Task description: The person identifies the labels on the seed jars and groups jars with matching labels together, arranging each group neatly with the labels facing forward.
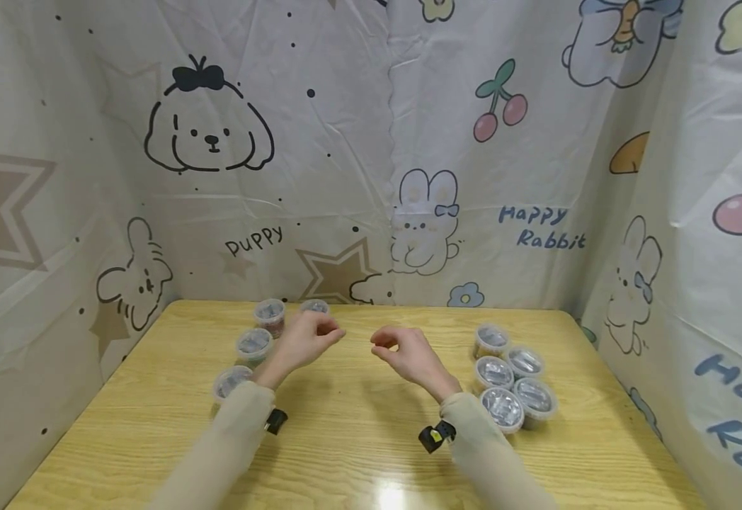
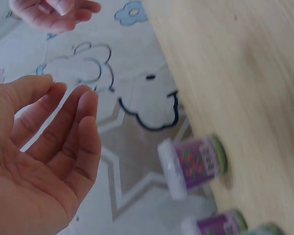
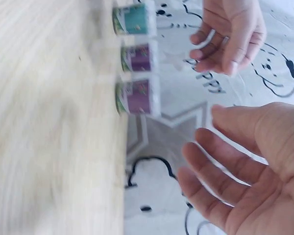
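Note:
Both hands hover over the middle of the table, palms facing each other and nothing between their fingers. My left hand (image 1: 304,338) has loosely bent fingers, the thumb close to the index fingertip in the left wrist view. Behind and beside it are several small lidded plastic tubs, among them one at the back (image 1: 315,307), another (image 1: 270,316) and a nearer one (image 1: 254,346). Opposite, my right hand (image 1: 409,354) shows relaxed, slightly curved fingers. A purple-labelled tub (image 2: 196,164) stands past the left fingers. In the right wrist view, a teal-labelled tub (image 3: 132,19) stands beside purple ones.
On the right, several clear-lidded tubs (image 1: 503,409) stand in a close group beside the right forearm. Another tub (image 1: 231,382) is partly behind the left sleeve. The wooden table (image 1: 345,439) is bordered by printed cloth curtains (image 1: 339,177) at the back and sides.

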